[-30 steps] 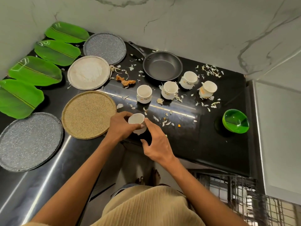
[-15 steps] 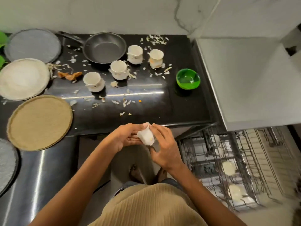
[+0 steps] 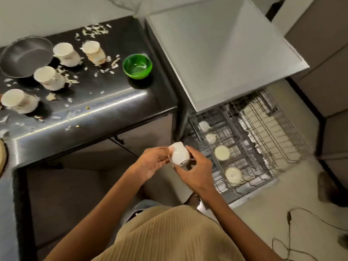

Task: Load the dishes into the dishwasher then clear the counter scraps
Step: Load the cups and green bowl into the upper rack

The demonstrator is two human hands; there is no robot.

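Cup in hand: white cup (image 3: 178, 153) tipped on its side, held off the counter's front edge, just left of the dishwasher rack (image 3: 250, 147)
Left hand (image 3: 152, 162): fingers curled round the cup's left side
Right hand (image 3: 194, 171): fingers and thumb curled round its right side
Rack: pulled out, four pale cups in its left row
Counter (image 3: 105, 102): four white cups, green bowl (image 3: 137, 66), dark pan (image 3: 24, 56), scattered white scraps (image 3: 95, 31)
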